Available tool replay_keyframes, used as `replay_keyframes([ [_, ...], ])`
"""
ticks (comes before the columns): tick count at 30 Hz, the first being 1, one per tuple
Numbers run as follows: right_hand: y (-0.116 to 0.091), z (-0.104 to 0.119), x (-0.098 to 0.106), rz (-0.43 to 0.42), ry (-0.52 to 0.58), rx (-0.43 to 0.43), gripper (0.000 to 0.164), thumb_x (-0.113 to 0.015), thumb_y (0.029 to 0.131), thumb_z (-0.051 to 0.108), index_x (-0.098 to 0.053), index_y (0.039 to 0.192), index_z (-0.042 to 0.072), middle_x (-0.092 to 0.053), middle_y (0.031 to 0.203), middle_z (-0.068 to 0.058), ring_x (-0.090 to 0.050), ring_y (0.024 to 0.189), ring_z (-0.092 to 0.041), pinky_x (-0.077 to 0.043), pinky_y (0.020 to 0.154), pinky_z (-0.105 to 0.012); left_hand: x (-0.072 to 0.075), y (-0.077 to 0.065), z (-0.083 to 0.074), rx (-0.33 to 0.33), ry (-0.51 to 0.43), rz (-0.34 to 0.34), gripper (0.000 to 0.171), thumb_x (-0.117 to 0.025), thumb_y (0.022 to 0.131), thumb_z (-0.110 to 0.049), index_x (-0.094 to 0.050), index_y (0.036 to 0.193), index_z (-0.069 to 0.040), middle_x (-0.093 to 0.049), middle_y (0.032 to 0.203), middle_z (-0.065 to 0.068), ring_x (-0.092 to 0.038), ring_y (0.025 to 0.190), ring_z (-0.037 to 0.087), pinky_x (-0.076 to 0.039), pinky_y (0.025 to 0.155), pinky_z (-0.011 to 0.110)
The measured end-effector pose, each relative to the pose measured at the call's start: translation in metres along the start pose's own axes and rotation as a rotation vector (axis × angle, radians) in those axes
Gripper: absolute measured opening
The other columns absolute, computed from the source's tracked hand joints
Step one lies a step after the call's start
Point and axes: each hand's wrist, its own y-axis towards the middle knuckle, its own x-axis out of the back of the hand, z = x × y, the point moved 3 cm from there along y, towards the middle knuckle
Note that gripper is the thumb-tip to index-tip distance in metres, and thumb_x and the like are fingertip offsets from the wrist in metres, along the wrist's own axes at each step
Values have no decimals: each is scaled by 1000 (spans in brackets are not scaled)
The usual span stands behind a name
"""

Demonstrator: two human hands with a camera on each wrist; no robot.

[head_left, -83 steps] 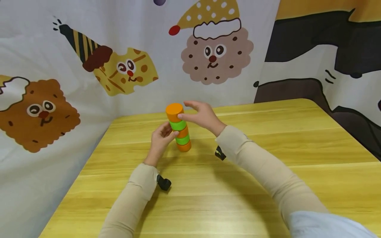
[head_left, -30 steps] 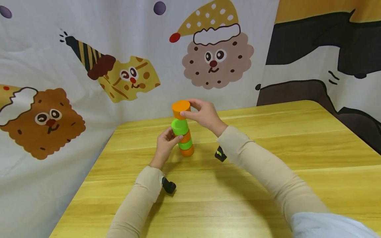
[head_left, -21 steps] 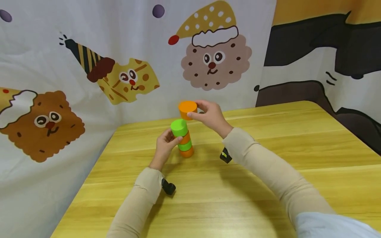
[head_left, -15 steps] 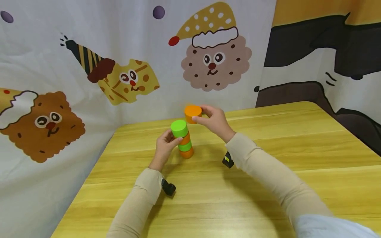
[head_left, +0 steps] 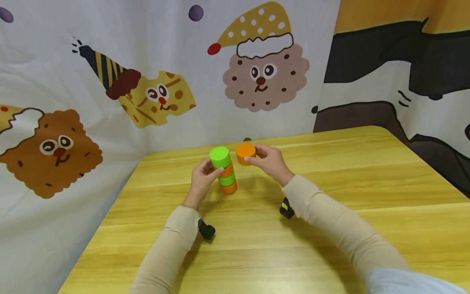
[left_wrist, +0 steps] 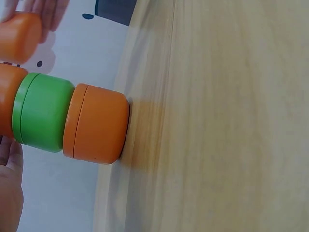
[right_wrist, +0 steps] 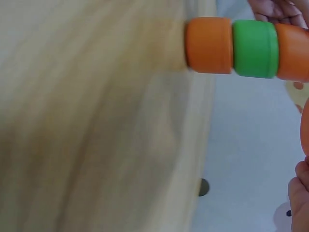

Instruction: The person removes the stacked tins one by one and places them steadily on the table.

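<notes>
A tower of small round jars, alternating orange and green, stands upright on the wooden table. Its top is a green jar (head_left: 220, 157), with an orange jar (head_left: 229, 188) at the base. Lid seams show on the lower jars in the left wrist view. My left hand (head_left: 200, 183) steadies the tower from the left, thumb across its upper orange jar and fingers behind. Just right of the tower, above the table, my right hand (head_left: 271, 163) holds a loose orange jar (head_left: 245, 154) between thumb and fingers. That loose jar (left_wrist: 21, 37) also shows in the left wrist view.
The light wooden table (head_left: 257, 253) reaches back to a white cloth (head_left: 176, 36) printed with cartoon biscuits and cheese. Black wrist cameras stick out from beneath the left sleeve (head_left: 180, 228) and the right sleeve (head_left: 308, 196).
My right hand has lifted the orange jar off the top of the tower, then carried it right and down beside the green top. My left hand has stayed on the tower.
</notes>
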Motion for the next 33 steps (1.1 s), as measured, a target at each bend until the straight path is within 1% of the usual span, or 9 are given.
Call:
replay_keyframes([
  [6, -6, -12, -3, 33, 22, -68, 53, -73, 80, 29, -57, 126, 7, -61, 120, -10, -59, 106, -23, -51, 88, -35, 1, -1, -1, -2, -4, 19, 47, -69, 83, -7, -55, 127, -3, -58, 123, 17, -56, 105, 21, -47, 89, 24],
  [12, -11, -24, -11, 99, 46, -131, 53, -74, 80, 24, -57, 126, 6, -62, 119, -11, -59, 106, -23, -51, 89, -35, 2, -2, 0, -11, -13, 25, 46, -70, 82, -8, -56, 126, -5, -59, 120, 16, -56, 101, 19, -49, 87, 24],
  [17, -14, -33, -18, 146, 48, -179, 52, -74, 79, 24, -58, 125, 6, -63, 117, -9, -59, 105, -21, -49, 91, -34, 2, -1, 2, -21, -12, 25, 44, -71, 82, -10, -58, 124, -7, -61, 117, 14, -58, 98, 17, -49, 86, 26],
  [24, -17, -40, -22, 179, 6, -175, 47, -73, 80, 20, -59, 122, 4, -65, 113, -9, -60, 101, -19, -51, 87, -31, 1, -1, 1, -24, -16, 9, 43, -71, 81, -8, -59, 122, -5, -62, 115, 14, -58, 97, 18, -49, 86, 26],
  [27, -17, -45, -24, 186, 7, -192, 44, -74, 79, 18, -62, 119, 4, -66, 111, -9, -61, 99, -18, -52, 85, -30, 1, -1, 1, -26, -10, 6, 43, -70, 81, -7, -59, 123, -4, -62, 116, 14, -58, 98, 17, -49, 86, 25],
  [33, -20, -52, -27, 199, -11, -208, 45, -74, 79, 18, -61, 119, 3, -65, 112, -11, -60, 100, -19, -51, 85, -30, 1, -1, 2, -33, -10, 17, 45, -71, 81, -9, -58, 124, -5, -61, 117, 16, -58, 97, 16, -49, 86, 24],
])
